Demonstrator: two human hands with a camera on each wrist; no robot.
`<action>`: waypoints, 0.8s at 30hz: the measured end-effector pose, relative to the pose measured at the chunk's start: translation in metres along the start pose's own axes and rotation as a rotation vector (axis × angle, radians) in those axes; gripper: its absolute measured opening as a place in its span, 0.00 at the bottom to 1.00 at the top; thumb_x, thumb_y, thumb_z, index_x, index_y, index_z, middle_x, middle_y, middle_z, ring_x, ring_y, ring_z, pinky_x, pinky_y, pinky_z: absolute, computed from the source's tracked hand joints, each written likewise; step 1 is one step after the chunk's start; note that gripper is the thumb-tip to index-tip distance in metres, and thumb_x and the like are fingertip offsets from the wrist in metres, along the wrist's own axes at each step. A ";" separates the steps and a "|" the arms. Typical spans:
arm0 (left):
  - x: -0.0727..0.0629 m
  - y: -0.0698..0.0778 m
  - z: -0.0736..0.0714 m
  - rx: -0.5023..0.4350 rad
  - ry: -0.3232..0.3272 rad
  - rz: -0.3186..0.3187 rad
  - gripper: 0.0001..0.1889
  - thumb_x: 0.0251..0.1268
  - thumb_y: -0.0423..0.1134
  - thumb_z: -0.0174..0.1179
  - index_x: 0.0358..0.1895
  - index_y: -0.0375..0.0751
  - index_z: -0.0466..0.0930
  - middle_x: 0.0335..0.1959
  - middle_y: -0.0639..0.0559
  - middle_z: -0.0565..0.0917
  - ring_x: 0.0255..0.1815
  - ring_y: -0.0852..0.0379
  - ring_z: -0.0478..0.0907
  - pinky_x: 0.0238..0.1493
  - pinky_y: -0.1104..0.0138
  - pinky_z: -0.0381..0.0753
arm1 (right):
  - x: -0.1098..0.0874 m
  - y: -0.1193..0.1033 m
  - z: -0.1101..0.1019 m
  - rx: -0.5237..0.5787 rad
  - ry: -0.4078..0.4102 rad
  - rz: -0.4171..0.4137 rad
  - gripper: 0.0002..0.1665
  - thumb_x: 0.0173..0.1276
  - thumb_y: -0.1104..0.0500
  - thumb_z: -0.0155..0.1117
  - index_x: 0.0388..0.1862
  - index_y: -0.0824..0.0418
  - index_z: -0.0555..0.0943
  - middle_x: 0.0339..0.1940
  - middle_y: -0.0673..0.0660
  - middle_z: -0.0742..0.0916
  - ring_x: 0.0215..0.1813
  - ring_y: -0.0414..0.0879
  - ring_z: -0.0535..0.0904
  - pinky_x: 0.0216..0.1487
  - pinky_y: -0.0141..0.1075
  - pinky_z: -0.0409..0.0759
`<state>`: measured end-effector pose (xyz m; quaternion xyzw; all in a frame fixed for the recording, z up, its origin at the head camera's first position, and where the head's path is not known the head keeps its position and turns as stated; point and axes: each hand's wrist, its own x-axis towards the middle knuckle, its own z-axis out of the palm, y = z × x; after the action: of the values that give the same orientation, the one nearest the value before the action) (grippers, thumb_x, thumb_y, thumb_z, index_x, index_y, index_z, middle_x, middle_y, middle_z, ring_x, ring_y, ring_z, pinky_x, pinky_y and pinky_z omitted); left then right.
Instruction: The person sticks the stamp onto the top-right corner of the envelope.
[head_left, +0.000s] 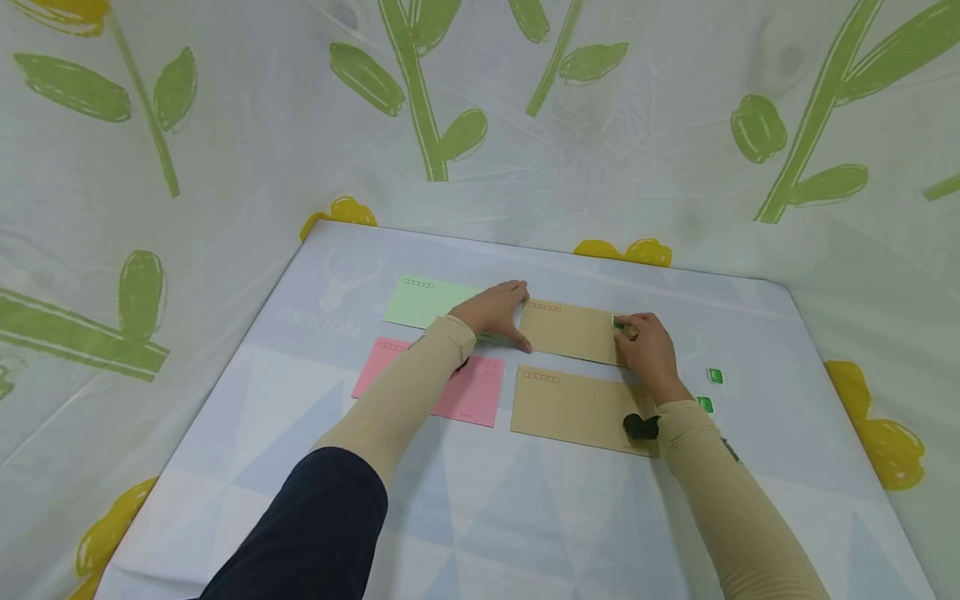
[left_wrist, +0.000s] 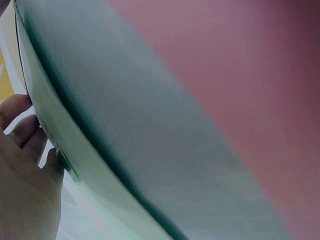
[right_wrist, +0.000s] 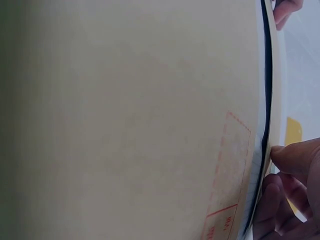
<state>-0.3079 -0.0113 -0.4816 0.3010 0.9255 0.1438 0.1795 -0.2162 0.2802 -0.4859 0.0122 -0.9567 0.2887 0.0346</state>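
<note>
My left hand spans the gap between the green envelope and the upper brown envelope, its fingers extended and its fingertips at the brown envelope's left edge. In the left wrist view, a green stamp shows at the green envelope's edge beside the hand. My right hand is at the upper brown envelope's right end. Its thumb and bent fingers hold a small green stamp at the top right corner, partly covering it.
A pink envelope lies under my left forearm. Another brown envelope lies nearer, its right end overlapped by the dark wrist strap. Two loose green stamps, one farther and one nearer, lie right of my right hand.
</note>
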 end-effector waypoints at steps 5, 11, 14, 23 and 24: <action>0.000 -0.001 0.001 -0.004 0.009 0.005 0.57 0.45 0.69 0.75 0.75 0.41 0.62 0.83 0.45 0.51 0.83 0.52 0.46 0.81 0.64 0.49 | 0.000 -0.001 0.000 0.008 -0.001 0.017 0.21 0.77 0.62 0.57 0.63 0.70 0.80 0.60 0.71 0.77 0.53 0.66 0.79 0.55 0.59 0.79; 0.001 -0.002 0.002 -0.008 0.006 -0.001 0.58 0.44 0.70 0.75 0.76 0.41 0.61 0.84 0.46 0.50 0.84 0.52 0.45 0.81 0.64 0.48 | 0.001 -0.001 0.000 -0.002 -0.021 0.028 0.21 0.78 0.60 0.57 0.64 0.70 0.79 0.61 0.71 0.76 0.55 0.67 0.78 0.58 0.59 0.78; 0.001 -0.001 0.002 -0.010 0.001 -0.009 0.59 0.44 0.70 0.75 0.77 0.42 0.61 0.84 0.46 0.50 0.84 0.52 0.45 0.81 0.64 0.49 | 0.001 -0.002 0.000 -0.009 -0.030 0.029 0.22 0.78 0.60 0.57 0.64 0.71 0.79 0.61 0.71 0.76 0.56 0.67 0.78 0.59 0.59 0.78; -0.002 0.001 0.000 -0.010 -0.009 -0.014 0.59 0.45 0.69 0.75 0.78 0.41 0.59 0.84 0.45 0.49 0.84 0.51 0.44 0.82 0.63 0.48 | 0.001 -0.001 0.001 -0.015 -0.027 0.034 0.22 0.78 0.59 0.58 0.64 0.70 0.80 0.61 0.71 0.77 0.56 0.67 0.77 0.59 0.59 0.77; -0.002 0.002 0.000 -0.007 -0.008 -0.012 0.59 0.45 0.69 0.75 0.78 0.41 0.59 0.84 0.45 0.49 0.84 0.51 0.44 0.82 0.63 0.47 | 0.000 -0.001 0.001 -0.015 -0.027 0.036 0.22 0.78 0.59 0.58 0.64 0.70 0.80 0.61 0.71 0.76 0.56 0.67 0.77 0.59 0.59 0.77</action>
<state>-0.3059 -0.0111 -0.4804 0.2953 0.9260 0.1448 0.1854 -0.2167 0.2787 -0.4859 -0.0016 -0.9593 0.2818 0.0165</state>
